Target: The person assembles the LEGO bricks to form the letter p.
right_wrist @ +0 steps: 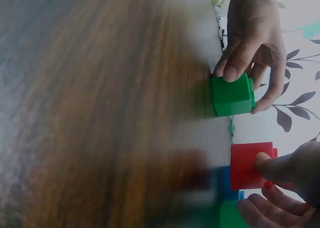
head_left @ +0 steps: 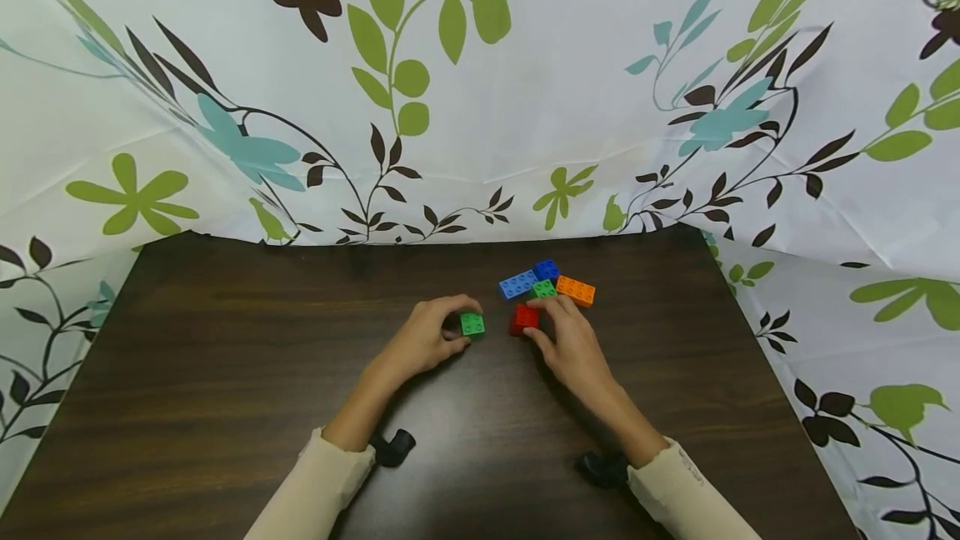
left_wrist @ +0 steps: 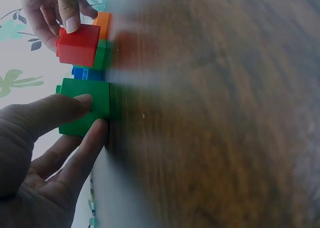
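Observation:
My left hand (head_left: 429,335) pinches a small green building block (head_left: 472,324) between thumb and fingers, and that block stands on the dark table. To its right, my right hand (head_left: 573,348) holds a red building block (head_left: 524,320) by its sides. In the left wrist view, the red block (left_wrist: 79,45) appears slightly raised off the tabletop, a little apart from the green block (left_wrist: 85,105). Studs face up on both blocks. Just behind the right hand's fingers lies another green block (head_left: 543,288), partly hidden.
Grouped closely around that rear green block are a light blue block (head_left: 518,284), a dark blue block (head_left: 547,270) and an orange block (head_left: 575,291). The brown wooden table (head_left: 247,373) ends at a patterned white cloth (head_left: 555,90) behind and at the sides.

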Available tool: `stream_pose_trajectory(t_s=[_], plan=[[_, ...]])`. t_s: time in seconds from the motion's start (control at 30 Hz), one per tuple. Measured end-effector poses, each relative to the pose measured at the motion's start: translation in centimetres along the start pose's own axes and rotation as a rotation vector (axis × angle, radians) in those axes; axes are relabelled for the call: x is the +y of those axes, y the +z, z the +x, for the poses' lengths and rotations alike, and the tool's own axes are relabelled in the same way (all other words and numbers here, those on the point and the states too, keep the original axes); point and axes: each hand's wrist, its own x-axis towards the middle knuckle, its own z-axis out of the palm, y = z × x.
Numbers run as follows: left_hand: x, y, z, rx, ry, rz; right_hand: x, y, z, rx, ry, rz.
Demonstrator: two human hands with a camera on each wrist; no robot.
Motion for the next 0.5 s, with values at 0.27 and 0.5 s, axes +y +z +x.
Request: stream_pose_trajectory(t_s=[0.27,0.5], plan=[[-0.4,0.1,-0.1,0.011,-0.024,-0.03,-0.8,-0.8,0.4,-0.035,-0.012,0.036],[-0.6,0.1,0.0,0.012,-0.038,-0.039,-1.5,-1.1,0.7,-0.038,-0.036,0.071]])
